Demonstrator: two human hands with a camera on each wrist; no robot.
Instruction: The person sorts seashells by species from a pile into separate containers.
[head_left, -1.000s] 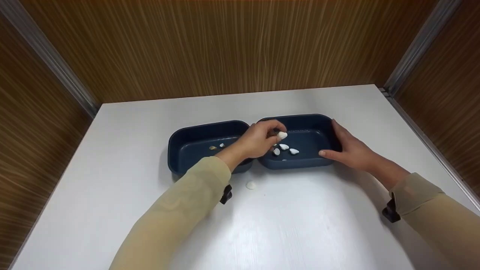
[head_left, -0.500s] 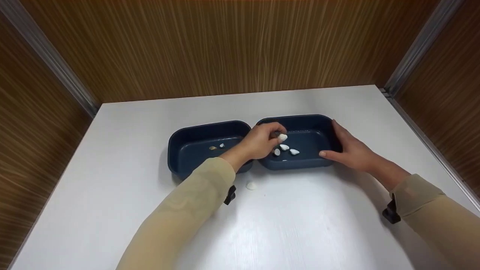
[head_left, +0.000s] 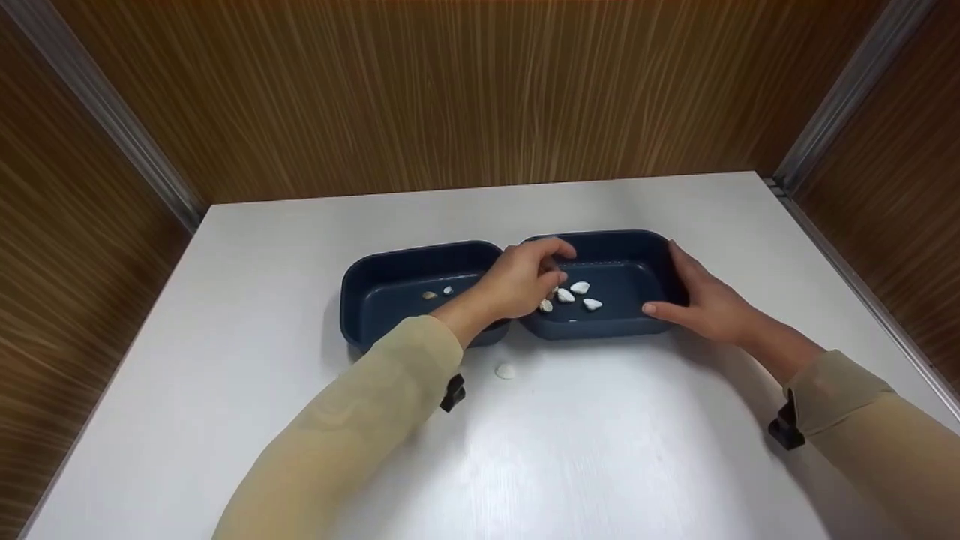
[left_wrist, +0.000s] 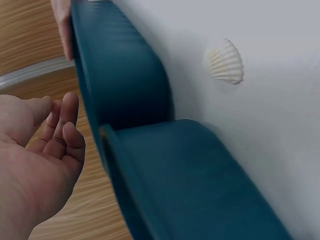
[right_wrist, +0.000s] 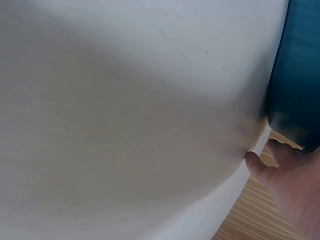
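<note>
Two dark blue rectangular dishes stand side by side. Over the inner end of the right dish (head_left: 600,328) hovers my left hand (head_left: 514,281), fingers loosely bent and nothing between them. Several white seashells (head_left: 580,287) lie below its fingertips on that dish's floor; the hand partly covers this group. My right hand (head_left: 709,300) grips the right dish's outer end, thumb over the front rim and fingers along the side wall. In the left dish (head_left: 352,319), partly behind the left forearm, are a brownish shell (head_left: 429,295) and a small white one (head_left: 448,289).
A ribbed white scallop shell (left_wrist: 226,62) lies on the white table (head_left: 585,450) in front of the dishes. Wood-patterned panels (head_left: 480,97) enclose the table at the back and both sides. Each wrist wears a small black device (head_left: 453,393).
The white shell pinched in my left hand has been let go and now lies with the others in the right dish. The left fingers have spread apart; my right hand stays at the dish.
</note>
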